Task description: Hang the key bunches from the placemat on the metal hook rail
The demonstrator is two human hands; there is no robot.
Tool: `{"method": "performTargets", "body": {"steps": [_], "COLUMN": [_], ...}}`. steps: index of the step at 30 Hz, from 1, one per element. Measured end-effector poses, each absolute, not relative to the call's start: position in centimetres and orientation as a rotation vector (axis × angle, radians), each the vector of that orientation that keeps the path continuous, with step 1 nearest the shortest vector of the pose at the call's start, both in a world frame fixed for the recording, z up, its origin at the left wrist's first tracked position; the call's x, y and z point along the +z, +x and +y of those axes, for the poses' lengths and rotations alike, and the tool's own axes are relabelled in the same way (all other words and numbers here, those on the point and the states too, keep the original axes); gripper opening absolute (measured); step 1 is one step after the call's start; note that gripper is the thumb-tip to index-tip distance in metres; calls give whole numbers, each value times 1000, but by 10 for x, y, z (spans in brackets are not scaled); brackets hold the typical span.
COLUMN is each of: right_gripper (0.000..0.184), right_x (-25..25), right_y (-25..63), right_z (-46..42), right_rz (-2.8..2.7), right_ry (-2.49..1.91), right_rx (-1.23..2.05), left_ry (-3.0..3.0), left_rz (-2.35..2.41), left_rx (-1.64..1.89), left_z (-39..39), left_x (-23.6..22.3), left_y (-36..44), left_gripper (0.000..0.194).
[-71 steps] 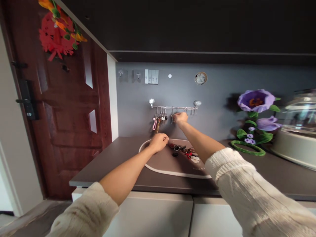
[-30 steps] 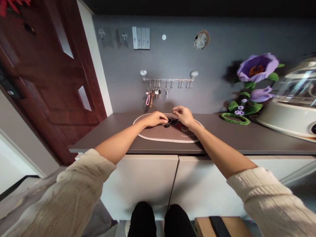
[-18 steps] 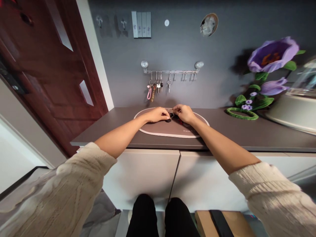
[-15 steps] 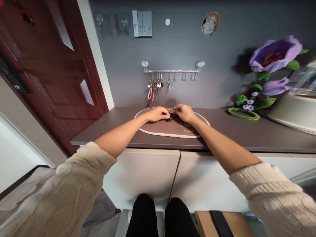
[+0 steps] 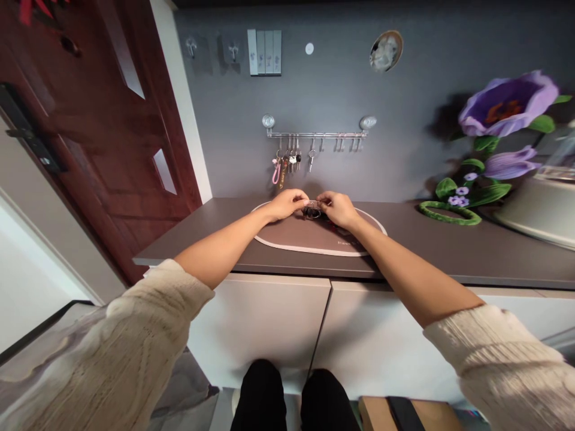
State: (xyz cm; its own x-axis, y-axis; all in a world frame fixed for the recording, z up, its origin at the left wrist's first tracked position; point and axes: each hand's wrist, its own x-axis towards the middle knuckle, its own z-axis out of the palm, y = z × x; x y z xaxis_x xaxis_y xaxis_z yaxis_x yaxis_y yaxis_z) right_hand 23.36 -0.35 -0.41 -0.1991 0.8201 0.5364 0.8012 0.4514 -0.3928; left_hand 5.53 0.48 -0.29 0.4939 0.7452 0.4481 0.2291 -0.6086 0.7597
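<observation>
Over a brown oval mat with a pale rim, my hands come close together. My left hand is closed in a pinch at the left side of a thin, shiny key ring. From the other side my right hand pinches the same ring, its fingertips partly hidden. Just below the fingers, dark key-like pieces with metal loops hang or lie at the mat; which of the two I cannot tell. A small red spot shows under my right hand.
A hook rail on the grey wall carries several keys with a pink strap. A purple flower ornament with a green ring base and a pale rounded object stand on the countertop at right. The dark red door is at left.
My left fingers have shifted slightly up and inward, from the dark pieces to the thin ring between both hands. The whole view has moved a little.
</observation>
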Motion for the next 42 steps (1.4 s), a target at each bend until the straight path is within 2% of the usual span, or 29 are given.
{"method": "performTargets", "body": {"steps": [8, 13, 20, 33, 42], "right_gripper": [16, 18, 21, 27, 24], "right_x": [-3, -6, -10, -5, -4], "right_y": [228, 227, 227, 226, 233], "right_z": [-9, -7, -1, -5, -3], "right_rz": [-1876, -1841, -1779, -1671, -1754], "right_ry": [-1158, -1007, -893, -879, -942], "right_rx": [269, 496, 656, 730, 515], "left_ry": [1804, 1695, 1597, 1654, 1827], "left_rz": [791, 766, 711, 668, 704], "left_rx": [1189, 1193, 1198, 1190, 1224], "left_z": [7, 11, 11, 12, 4], "left_x": [-1, -3, -5, -10, -8], "left_y": [58, 60, 61, 64, 67], "left_gripper": [12, 10, 9, 22, 24]}}
